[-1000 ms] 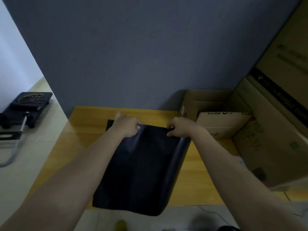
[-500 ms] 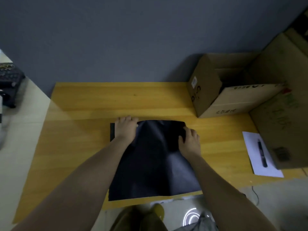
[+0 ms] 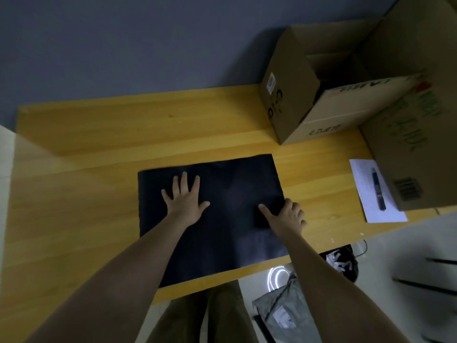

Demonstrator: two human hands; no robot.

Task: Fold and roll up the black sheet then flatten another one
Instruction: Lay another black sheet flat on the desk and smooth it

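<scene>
Fingers (image 3: 184, 180) of the left hand (image 3: 184, 201) now spread flat on the black sheet (image 3: 210, 219); the right hand (image 3: 284, 216) has dropped to its edge, open, holding nothing. Sheet lies folded on the desk (image 3: 99, 144), ready for rolling.

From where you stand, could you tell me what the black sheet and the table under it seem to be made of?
Black sheet: thin and matte with a faint sheen, lying flat with soft ripples, so likely paper or thin plastic; I cannot tell which. Table: wood or wood-look laminate, smooth, with yellow grain stripes.
</scene>
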